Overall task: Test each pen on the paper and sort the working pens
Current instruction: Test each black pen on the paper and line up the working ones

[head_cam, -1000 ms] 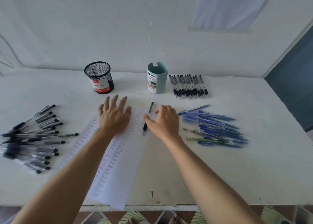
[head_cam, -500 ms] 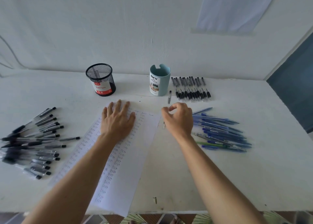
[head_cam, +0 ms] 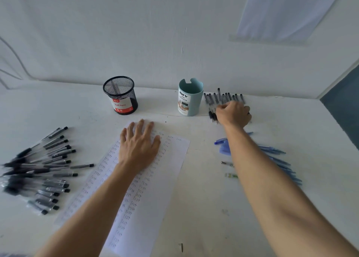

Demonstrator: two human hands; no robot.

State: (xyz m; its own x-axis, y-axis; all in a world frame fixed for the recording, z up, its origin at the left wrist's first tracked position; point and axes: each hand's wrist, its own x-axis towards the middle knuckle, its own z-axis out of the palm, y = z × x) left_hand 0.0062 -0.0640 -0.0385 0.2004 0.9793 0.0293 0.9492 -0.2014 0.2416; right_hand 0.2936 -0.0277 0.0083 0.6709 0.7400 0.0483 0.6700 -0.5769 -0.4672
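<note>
A white paper (head_cam: pixel 155 179) covered with handwritten test marks lies in the middle of the table. My left hand (head_cam: pixel 138 146) presses flat on its upper part, fingers straight. My right hand (head_cam: pixel 234 113) reaches to the back right, over a row of black pens (head_cam: pixel 226 99) beside the teal cup (head_cam: pixel 189 97). Its fingers are curled round a black pen (head_cam: pixel 219 93) whose top end sticks out past the row. The hand hides much of that row.
A black mesh pen cup (head_cam: pixel 120 95) stands at the back left of centre. A heap of black pens (head_cam: pixel 38 167) lies at the left. Blue pens (head_cam: pixel 279 159) lie at the right, partly under my right forearm. The wall is right behind the cups.
My right hand lifted the black pen from beside the paper and carried it back and to the right, to the row of black pens. My left hand stayed on the paper.
</note>
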